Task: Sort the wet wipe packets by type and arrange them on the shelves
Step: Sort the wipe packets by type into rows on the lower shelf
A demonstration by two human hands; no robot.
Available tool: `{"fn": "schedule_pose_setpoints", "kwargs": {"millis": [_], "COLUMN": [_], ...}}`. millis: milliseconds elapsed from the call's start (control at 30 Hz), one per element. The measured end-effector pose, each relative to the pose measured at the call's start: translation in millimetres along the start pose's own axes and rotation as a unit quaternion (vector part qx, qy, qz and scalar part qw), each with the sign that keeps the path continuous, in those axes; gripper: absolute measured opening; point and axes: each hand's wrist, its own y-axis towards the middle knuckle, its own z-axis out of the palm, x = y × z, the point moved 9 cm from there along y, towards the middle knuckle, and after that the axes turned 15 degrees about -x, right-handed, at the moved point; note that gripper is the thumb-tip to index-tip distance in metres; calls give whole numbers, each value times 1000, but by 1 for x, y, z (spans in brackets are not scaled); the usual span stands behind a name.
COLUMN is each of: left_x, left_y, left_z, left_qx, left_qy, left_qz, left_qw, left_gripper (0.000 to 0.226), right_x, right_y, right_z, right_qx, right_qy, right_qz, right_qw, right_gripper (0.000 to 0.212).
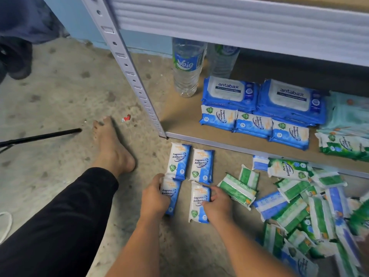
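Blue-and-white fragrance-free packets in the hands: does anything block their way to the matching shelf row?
Nothing visible blocks it. The left hand and right hand each grip one blue-and-white packet; two like packets lie flat on the floor ahead, and the brown shelf board left of the matching row is bare.

Two bottles (pixel 186 66), two antabax stacks (pixel 229 90), three blue packets (pixel 253 121) shelved, four on floor (pixel 60 86).
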Motion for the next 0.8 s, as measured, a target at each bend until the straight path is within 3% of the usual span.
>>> {"fn": "schedule_pose_setpoints", "kwargs": {"millis": [100,233,500,667,800], "left_x": [3,10,11,-11,-38], "left_y": [0,-2,-6,-25,-46], "left_z": [-2,4,7,-9,4], "left_qx": [-37,-31,-29,-111,-71], "left_qy": [-10,7,12,55,49], "left_qz": [8,9,5,35,78], "left_qw": [999,999,999,992,993], "left_gripper": [69,55,56,30,22], "right_x": [5,7,11,10,4], "right_y": [-2,-4,-6,-11,-13], "right_z": [-2,-2,-5,-13,-54], "right_qx": [-12,-26,-27,-8,6], "right_qy": [-5,-10,-5,-31,-59], "right_qz": [-4,-7,8,-1,-31], "right_qw": [1000,1000,1000,999,998], "right_gripper": [41,34,44,38,27]}}
